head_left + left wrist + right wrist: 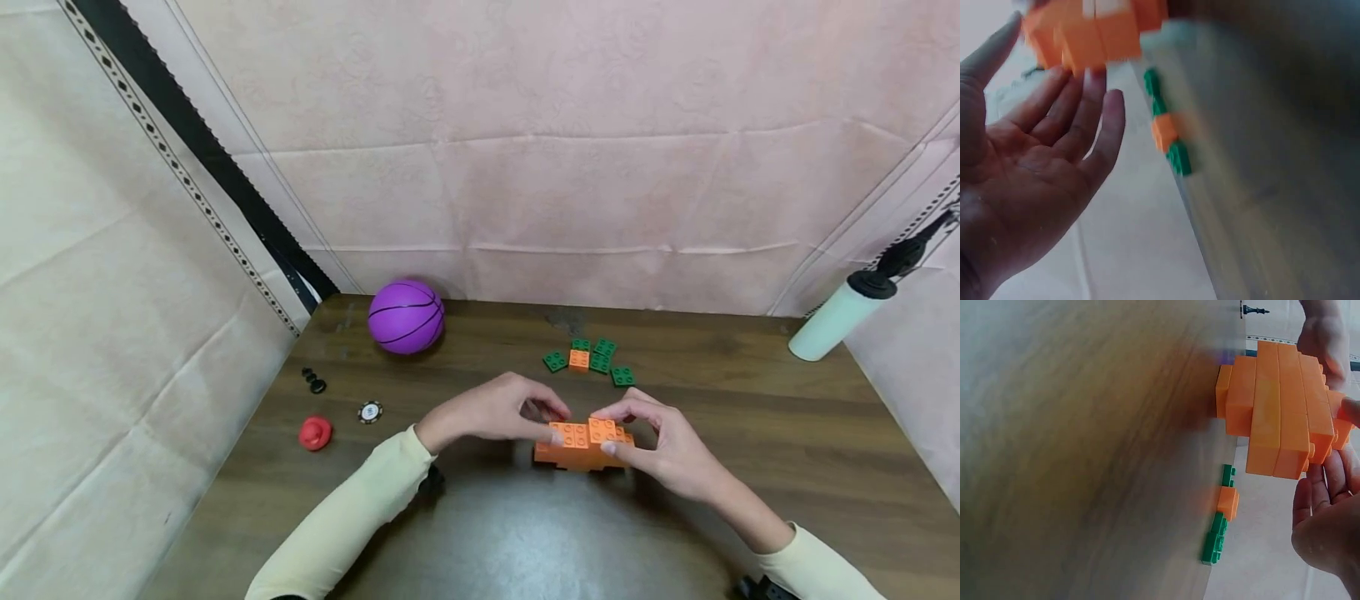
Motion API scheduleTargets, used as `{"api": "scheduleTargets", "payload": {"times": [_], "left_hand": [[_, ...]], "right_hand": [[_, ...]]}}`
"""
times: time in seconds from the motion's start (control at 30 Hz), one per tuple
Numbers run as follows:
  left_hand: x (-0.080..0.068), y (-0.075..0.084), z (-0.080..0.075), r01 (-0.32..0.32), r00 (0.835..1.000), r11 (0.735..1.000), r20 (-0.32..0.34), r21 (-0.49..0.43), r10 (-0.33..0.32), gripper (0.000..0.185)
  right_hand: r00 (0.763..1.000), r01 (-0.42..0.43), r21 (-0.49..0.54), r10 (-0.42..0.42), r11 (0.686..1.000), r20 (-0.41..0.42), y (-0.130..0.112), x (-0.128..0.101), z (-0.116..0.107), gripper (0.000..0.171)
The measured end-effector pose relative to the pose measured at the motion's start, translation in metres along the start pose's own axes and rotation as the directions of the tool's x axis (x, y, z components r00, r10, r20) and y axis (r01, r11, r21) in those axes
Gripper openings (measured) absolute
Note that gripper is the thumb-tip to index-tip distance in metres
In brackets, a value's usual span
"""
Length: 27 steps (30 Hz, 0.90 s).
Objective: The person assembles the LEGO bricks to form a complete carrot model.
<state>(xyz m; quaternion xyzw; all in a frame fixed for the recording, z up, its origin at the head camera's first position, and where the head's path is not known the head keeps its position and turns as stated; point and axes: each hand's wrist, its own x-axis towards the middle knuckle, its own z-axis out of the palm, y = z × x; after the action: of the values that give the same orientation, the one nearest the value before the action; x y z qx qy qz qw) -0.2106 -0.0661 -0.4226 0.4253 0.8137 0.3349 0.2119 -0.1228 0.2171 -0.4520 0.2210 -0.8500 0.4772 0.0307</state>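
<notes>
An orange toy-brick build [573, 457] of several stacked bricks sits at the front middle of the table. My left hand [495, 410] holds its left end, thumb on the near side and curled fingers behind. At the other end, my right hand [671, 446] pinches a raised orange brick [602, 430] on top between thumb and fingers. The right wrist view shows the build's stepped side [1279, 412], with the right hand's fingers [1319, 481] next to it. In the left wrist view the build [1100, 40] is cut off by the upper edge.
Behind the build lie several green bricks [600, 362] and a loose orange brick [579, 359]. A purple ball [407, 317] stands at the back left. Further left are a black chess piece [315, 382], a poker chip [370, 412] and a red object [315, 433]. A mint bottle [840, 317] stands back right.
</notes>
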Motion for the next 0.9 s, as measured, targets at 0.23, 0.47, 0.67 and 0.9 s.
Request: {"api": "scheduleTargets", "payload": {"times": [0.23, 0.47, 0.67, 0.9], "left_hand": [[0.027, -0.015, -0.020, 0.028, 0.969, 0.999, -0.246, -0.019, -0.032, 0.036], [0.065, -0.035, -0.021, 0.025, 0.950, 1.000, -0.311, -0.016, -0.028, 0.036], [0.092, -0.051, -0.026, 0.072, 0.956, 0.997, -0.287, 0.015, -0.065, 0.040], [0.113, -0.058, -0.030, 0.149, 0.970, 0.984, -0.208, 0.096, -0.127, 0.032]], "right_hand": [[1.000, -0.005, -0.032, 0.005, 0.999, -0.009, 0.001, -0.001, 0.002, 0.031], [1.000, -0.028, -0.033, 0.027, 0.999, -0.007, -0.003, -0.002, 0.005, 0.030], [0.999, -0.027, -0.045, 0.025, 0.999, -0.026, -0.004, -0.002, 0.004, 0.031], [0.999, -0.026, -0.053, 0.024, 0.998, -0.039, -0.005, -0.003, 0.002, 0.033]]}}
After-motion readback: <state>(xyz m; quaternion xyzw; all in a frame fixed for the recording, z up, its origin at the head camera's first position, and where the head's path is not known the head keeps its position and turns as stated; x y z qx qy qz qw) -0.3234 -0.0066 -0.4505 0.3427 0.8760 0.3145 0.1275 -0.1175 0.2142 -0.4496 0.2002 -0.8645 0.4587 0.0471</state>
